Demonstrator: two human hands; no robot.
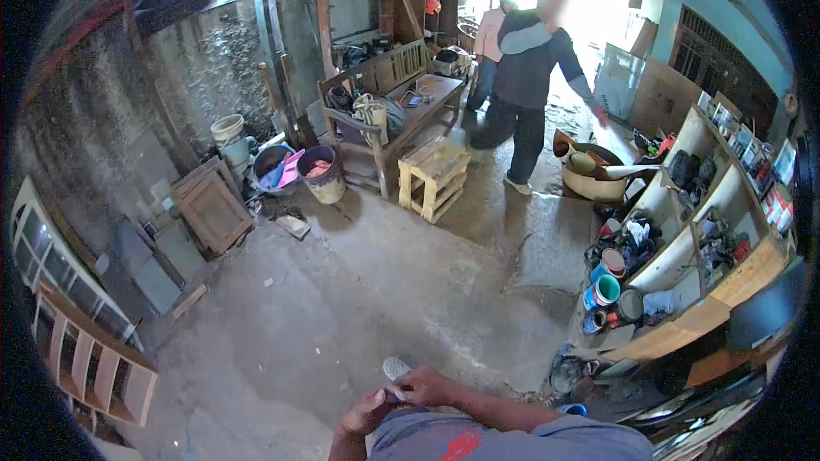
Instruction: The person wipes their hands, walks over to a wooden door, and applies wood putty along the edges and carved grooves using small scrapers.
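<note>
My left hand [369, 411] and my right hand [423, 387] meet close in front of my chest at the bottom middle of the head view, fingers curled together. Whether anything small sits between the fingers cannot be made out. A grey shoe tip [395, 367] shows just above the hands on the concrete floor [342, 290]. My forearms come up from a grey shirt with a red mark.
Two people stand at the back near a wooden bench [389, 102] and a small wooden stool [434, 175]. Buckets [323, 172] and wooden panels [212, 209] line the left wall. A wooden shelf unit [709, 230] with paint cans [605, 290] runs along the right.
</note>
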